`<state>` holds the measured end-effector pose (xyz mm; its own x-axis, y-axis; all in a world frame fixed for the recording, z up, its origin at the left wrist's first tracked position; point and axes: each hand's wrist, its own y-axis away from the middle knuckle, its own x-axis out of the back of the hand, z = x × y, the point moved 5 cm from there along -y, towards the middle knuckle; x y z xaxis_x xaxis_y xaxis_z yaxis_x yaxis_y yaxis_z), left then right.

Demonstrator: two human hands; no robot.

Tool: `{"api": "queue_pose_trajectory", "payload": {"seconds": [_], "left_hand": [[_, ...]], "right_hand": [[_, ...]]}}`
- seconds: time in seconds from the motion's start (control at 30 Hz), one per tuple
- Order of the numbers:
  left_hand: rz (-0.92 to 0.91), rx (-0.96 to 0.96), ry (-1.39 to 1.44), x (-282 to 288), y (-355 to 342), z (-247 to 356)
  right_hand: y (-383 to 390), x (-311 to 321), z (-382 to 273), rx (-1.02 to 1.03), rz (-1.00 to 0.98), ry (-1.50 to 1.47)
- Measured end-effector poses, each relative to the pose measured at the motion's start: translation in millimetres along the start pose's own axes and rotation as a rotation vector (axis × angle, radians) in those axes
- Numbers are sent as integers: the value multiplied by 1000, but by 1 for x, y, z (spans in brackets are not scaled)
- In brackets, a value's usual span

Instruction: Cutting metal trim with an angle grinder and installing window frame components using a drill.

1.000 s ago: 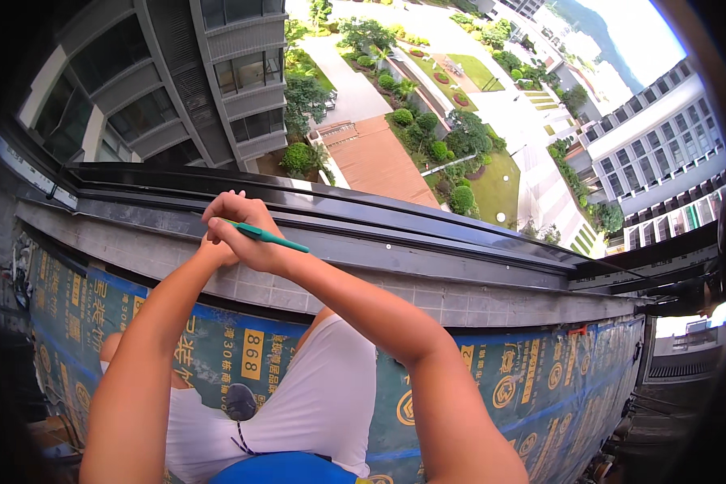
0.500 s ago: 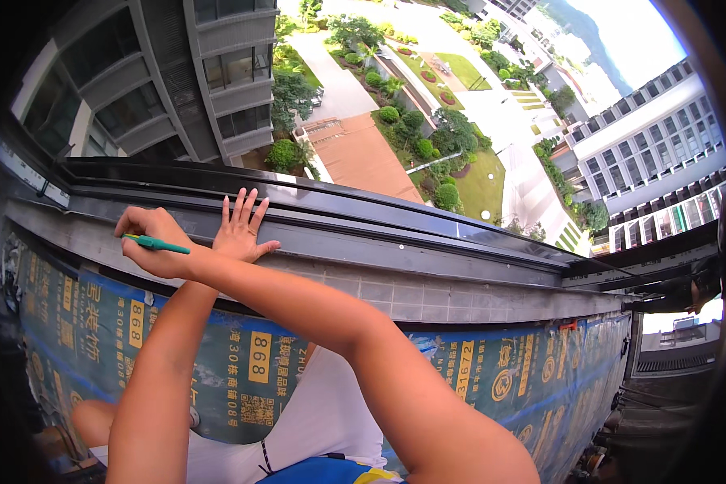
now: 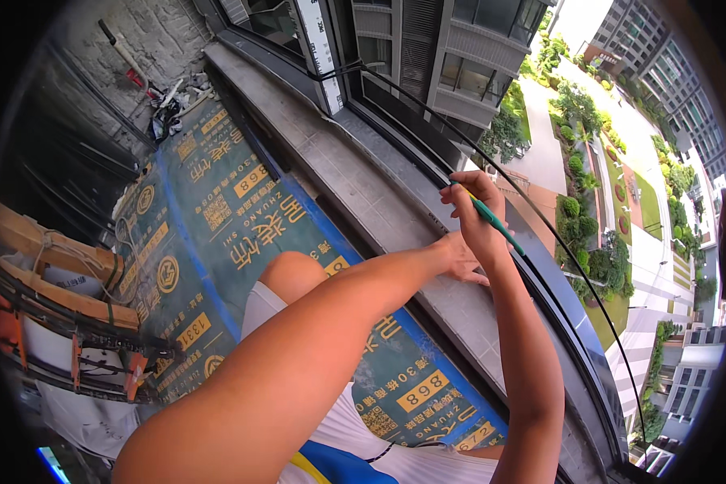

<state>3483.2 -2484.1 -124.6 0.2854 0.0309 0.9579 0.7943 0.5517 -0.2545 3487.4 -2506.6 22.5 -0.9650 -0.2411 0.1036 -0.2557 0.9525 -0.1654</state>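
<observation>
My left hand (image 3: 458, 260) rests flat on the grey window ledge, its fingers partly hidden behind my right wrist. Over it, my right hand (image 3: 477, 211) pinches a slim green, pen-shaped tool (image 3: 489, 216) with a yellow part near the fingertips. The tool's other end slants back along the wrist. Both hands are beside the dark metal window frame (image 3: 427, 165). Whether the tool's tip touches the frame cannot be made out.
A black cable (image 3: 504, 173) runs diagonally across the opening, above a drop to gardens. The tiled ledge (image 3: 331, 161) borders a floor covered in green printed sheeting (image 3: 194, 210). Wooden planks (image 3: 56, 250) lie at the left; rubble and a black bag (image 3: 165, 125) sit in the far corner.
My view has swung left, bringing the far corner and the planks into sight. My left hand still lies on the ledge, and the green pen-shaped tool stays in my right hand.
</observation>
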Motion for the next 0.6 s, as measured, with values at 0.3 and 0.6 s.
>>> {"api": "queue_pose_trajectory", "payload": {"seconds": [0.3,0.6], "left_hand": [[-99,53,532,-12,16,-68],[146,-20,148,-13,21,-71]], "right_hand": [[-55,-42,86,-51,151,419],[-49,-63,103,-17,184,706]]}}
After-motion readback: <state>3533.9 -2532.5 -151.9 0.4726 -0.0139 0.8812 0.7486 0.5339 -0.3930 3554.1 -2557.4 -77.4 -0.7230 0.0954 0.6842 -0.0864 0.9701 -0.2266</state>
